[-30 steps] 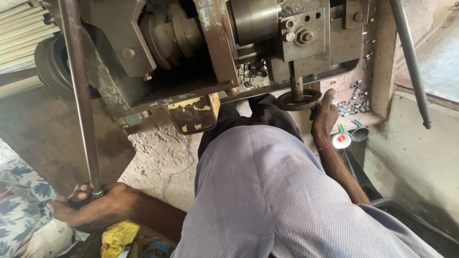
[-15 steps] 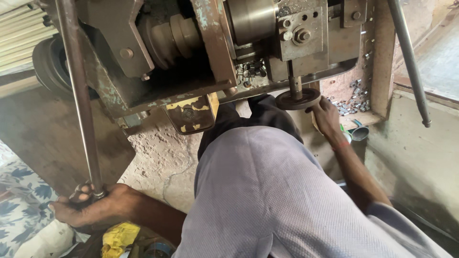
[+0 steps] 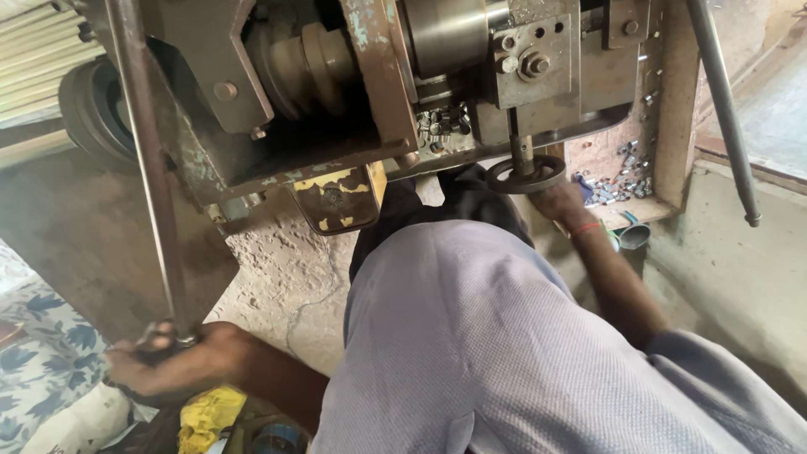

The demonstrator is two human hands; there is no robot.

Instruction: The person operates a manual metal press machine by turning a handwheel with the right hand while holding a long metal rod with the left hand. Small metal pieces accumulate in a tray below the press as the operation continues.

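Gripping the lower end of a long steel lever (image 3: 151,185), the left hand (image 3: 164,366) has its fingers clamped round the bar near the floor. The right hand (image 3: 559,202) rests under a small handwheel (image 3: 525,174) on the rusty machine (image 3: 353,101), though its finger positions cannot be told. Loose nuts (image 3: 618,172) lie in a tray behind.

A yellow plate (image 3: 336,197) with black worn patches hangs on the underside of the machine (image 3: 252,101), just left of the knee; it looks like a label (its marks are too worn to tell). No packages, signs or screens are visible.
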